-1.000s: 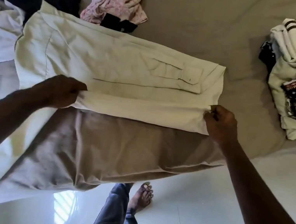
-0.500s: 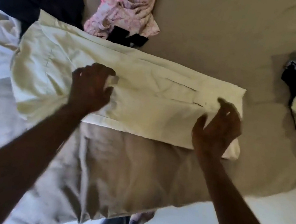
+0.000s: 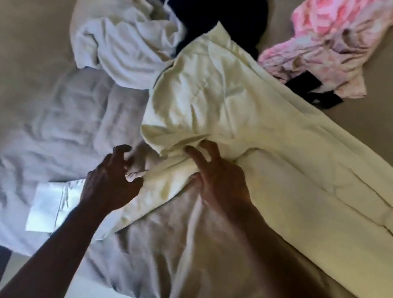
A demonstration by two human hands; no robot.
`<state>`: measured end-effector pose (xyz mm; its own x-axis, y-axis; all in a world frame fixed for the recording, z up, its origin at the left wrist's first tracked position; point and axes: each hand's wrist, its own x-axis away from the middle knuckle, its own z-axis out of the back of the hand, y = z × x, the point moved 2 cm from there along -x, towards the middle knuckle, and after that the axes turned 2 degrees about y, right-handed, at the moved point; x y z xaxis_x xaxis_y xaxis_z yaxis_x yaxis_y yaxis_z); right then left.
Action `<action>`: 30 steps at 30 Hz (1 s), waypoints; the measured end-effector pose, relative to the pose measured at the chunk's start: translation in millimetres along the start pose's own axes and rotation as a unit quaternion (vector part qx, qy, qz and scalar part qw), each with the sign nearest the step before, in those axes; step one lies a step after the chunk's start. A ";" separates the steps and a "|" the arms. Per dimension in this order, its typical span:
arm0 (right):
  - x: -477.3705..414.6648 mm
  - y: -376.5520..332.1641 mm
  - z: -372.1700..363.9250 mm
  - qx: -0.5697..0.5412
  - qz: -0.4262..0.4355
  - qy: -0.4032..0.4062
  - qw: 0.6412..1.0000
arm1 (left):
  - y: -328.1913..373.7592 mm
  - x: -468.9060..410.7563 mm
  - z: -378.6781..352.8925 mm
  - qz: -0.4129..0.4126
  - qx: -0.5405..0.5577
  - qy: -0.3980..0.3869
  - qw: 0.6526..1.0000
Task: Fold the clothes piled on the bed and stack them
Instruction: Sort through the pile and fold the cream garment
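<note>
Hands: right hand (image 3: pixel 221 181) is pressing spread fingers into long cream cotton trousers (image 3: pixel 281 141); left hand (image 3: pixel 113 182) is curling at their near corner, grip unclear
Lie: trousers are stretching rightward across tan bed sheet (image 3: pixel 200 247), both hands crowding one end

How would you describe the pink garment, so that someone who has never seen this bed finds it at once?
On the tan bed, find the long cream trousers lying across it. Beyond their far edge, at the upper right, lies the crumpled pink garment. It alone is pink and patterned; its neighbours are plain cream, white or dark.
</note>
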<state>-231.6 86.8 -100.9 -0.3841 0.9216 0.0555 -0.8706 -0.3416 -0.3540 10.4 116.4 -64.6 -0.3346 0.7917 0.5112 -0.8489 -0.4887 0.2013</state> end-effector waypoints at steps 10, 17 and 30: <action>-41.5 39.0 41.4 -0.499 -0.337 -0.067 0.795 | 55.3 -2.4 74.0 -0.004 0.380 -0.345 0.858; -75.3 77.2 70.1 -0.770 -0.465 0.038 0.435 | 168.0 -68.9 119.0 -0.008 0.654 -0.063 0.754; -77.5 58.8 52.5 -0.294 -0.266 0.097 0.913 | 77.0 -66.3 -11.2 0.212 0.383 0.144 0.887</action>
<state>-269.1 -14.4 -77.0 0.1564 0.9628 0.2204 -0.5801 0.2701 -0.7685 -37.4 30.4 -92.4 -0.7415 0.4839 0.4648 -0.1311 -0.7838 0.6070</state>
